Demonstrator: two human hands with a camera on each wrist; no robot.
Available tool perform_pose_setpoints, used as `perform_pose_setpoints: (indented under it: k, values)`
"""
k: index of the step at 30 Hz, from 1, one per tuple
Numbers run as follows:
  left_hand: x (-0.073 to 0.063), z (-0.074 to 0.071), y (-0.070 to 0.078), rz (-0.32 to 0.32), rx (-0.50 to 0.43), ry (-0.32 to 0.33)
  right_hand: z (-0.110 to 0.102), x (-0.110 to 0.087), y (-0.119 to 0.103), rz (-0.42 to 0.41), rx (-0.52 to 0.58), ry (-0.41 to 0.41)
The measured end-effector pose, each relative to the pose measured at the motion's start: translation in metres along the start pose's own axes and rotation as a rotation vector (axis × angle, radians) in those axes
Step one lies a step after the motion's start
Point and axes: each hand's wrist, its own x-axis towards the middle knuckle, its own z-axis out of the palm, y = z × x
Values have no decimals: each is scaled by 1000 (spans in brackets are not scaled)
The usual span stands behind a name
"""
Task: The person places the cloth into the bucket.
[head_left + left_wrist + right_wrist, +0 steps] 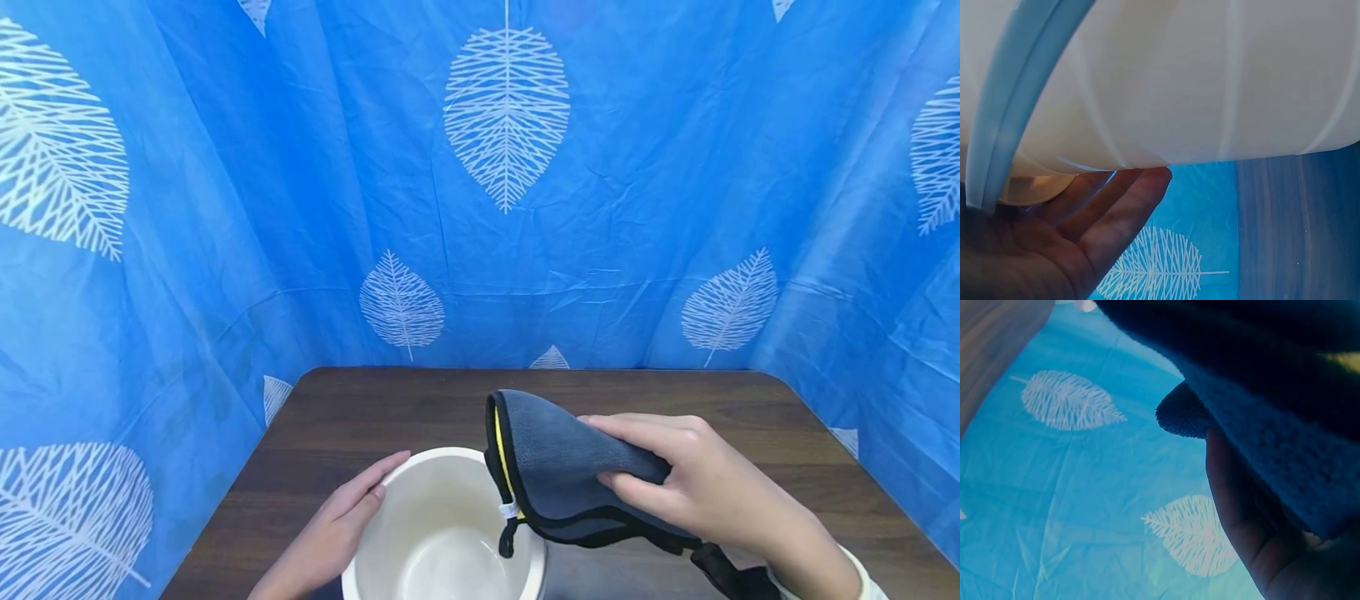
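A cream-white bucket [450, 500] stands at the table's near edge, its round mouth facing up and its inside showing. My left hand [337, 525] holds its left rim, fingertips and thumb at the edge. In the left wrist view the bucket's ribbed outer wall [1166, 81] fills the top, with a light blue handle [1016, 100] arching across it. My right hand [697, 475] grips a folded dark grey towel [570, 458], which has black edging, a yellow underside, a white tag and a black loop. The towel's front end hangs over the bucket's right rim.
Beneath all this is a dark wood-grain table [360, 408] with rounded far corners. A blue curtain [630, 183] with white leaf prints surrounds it at the back and both sides.
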Motion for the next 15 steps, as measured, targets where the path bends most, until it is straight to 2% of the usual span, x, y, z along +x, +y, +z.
perform_pose_setpoints:
  k: [11,15]
  values:
    - [1,0,1,-61,-14,-12,13,21,-2,-142,21,-9]
    - [1,0,2,-98,-26,-16,17,26,-4,-157,44,-20]
